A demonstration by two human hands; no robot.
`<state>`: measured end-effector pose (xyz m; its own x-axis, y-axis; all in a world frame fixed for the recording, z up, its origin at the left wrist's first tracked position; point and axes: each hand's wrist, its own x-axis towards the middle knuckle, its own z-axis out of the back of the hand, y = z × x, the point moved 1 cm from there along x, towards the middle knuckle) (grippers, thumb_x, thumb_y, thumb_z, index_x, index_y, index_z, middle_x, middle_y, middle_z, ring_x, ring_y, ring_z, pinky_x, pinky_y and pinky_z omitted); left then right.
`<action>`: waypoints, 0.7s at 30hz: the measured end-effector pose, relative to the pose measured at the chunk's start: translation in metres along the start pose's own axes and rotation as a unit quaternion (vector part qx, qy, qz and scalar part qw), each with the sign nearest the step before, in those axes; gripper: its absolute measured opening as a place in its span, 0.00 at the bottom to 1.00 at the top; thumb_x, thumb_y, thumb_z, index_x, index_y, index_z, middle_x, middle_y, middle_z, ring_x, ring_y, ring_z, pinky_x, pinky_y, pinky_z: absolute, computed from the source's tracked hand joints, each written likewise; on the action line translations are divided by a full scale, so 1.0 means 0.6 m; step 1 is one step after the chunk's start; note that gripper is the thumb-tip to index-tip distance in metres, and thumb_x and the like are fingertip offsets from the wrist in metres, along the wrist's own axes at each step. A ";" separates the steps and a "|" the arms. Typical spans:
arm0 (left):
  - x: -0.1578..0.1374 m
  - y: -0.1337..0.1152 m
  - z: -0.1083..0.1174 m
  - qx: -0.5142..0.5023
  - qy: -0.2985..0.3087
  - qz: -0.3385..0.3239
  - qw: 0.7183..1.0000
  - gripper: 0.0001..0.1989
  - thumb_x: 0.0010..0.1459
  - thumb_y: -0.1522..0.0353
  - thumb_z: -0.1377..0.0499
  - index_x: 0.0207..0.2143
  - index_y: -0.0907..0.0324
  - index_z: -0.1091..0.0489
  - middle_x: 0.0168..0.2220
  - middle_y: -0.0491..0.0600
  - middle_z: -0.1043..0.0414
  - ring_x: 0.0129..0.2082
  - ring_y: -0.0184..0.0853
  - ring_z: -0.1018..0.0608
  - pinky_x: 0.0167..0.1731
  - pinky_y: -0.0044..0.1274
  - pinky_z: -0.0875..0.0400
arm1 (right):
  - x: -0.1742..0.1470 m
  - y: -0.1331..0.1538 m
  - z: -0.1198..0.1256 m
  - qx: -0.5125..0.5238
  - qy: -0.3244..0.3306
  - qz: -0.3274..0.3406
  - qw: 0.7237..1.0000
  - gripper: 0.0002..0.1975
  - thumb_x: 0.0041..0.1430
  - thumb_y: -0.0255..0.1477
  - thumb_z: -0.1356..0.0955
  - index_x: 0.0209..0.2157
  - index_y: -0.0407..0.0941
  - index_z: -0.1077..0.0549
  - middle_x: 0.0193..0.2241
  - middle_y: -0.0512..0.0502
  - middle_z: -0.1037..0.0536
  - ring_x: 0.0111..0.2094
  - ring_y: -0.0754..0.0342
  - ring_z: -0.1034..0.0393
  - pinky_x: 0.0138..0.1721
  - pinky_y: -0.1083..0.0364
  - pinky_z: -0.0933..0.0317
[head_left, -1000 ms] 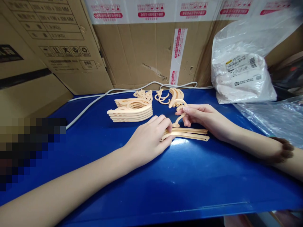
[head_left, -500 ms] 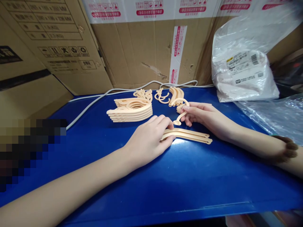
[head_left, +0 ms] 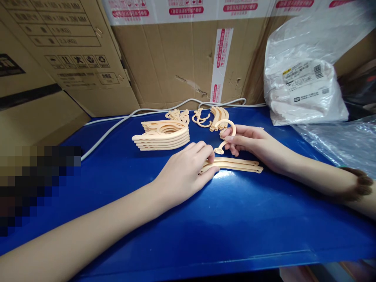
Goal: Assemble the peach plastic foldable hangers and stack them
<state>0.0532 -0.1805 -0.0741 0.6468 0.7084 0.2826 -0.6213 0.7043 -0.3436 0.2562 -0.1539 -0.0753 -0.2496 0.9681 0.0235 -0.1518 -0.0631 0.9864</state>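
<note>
My left hand (head_left: 190,168) is closed round the left ends of two long, slightly curved beige hanger arms (head_left: 237,164), which lie side by side over the blue table. Its fingertips are partly hidden. Above and right of them, my right hand (head_left: 246,141) pinches a beige hanger hook (head_left: 233,127) with a round, flat base pointing down to the left. The base hangs apart from the hanger arms. To the left of the hands sits a stack of beige folded hangers (head_left: 164,139).
Behind the stack lie loose small beige parts (head_left: 178,116), more hooks (head_left: 202,119) and several curved arms (head_left: 220,115). A white cable (head_left: 117,119) runs along the back. Cardboard boxes (head_left: 170,62) wall the table (head_left: 188,235); a white plastic bag (head_left: 305,90) stands at right.
The right hand has turned the hook slightly, its curve a little higher and its base shifted slightly left. The left hand keeps its hold on the arms. The camera view has shifted a little.
</note>
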 end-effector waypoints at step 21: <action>0.003 0.003 0.005 -0.145 -0.082 0.042 0.985 0.07 0.61 0.64 0.40 0.35 0.59 0.30 0.35 0.45 0.28 0.36 0.33 0.29 0.38 0.25 0.35 | 0.001 0.001 -0.001 0.025 0.002 -0.020 0.999 0.10 0.53 0.33 0.28 0.38 0.46 0.25 0.29 0.51 0.22 0.25 0.60 0.33 0.30 0.57 0.37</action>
<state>0.0520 -0.1777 -0.0716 0.5039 0.7783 0.3746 -0.5021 0.6168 -0.6062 0.2554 -0.1535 -0.0747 -0.2486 0.9685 -0.0170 -0.1137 -0.0117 0.9934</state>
